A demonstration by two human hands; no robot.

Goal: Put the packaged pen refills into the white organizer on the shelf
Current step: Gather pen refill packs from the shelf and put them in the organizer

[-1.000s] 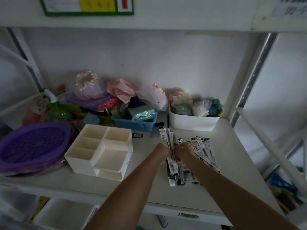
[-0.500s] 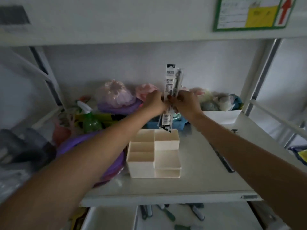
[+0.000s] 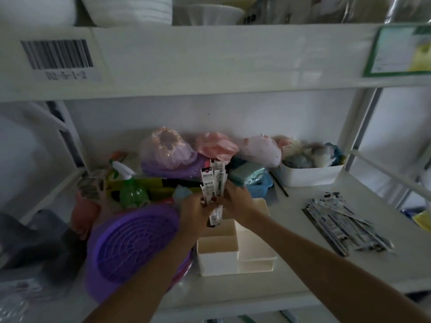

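A small bundle of packaged pen refills stands upright between my left hand and my right hand, both closed on it. Its lower end hangs just above a back compartment of the white organizer, which sits on the shelf right under my hands. The organizer's front compartments hold nothing. A loose pile of more packaged refills lies flat on the shelf to the right. My hands hide the middle of the bundle.
A purple round basket lies against the organizer's left side. Behind stand a green spray bottle, a blue basket, bagged items, and a white bin of cloth. The upper shelf edge carries a barcode label.
The bundle was lifted from the pile on the right, carried left over the organizer, and has now come down toward a back compartment. My view has shifted left and up.
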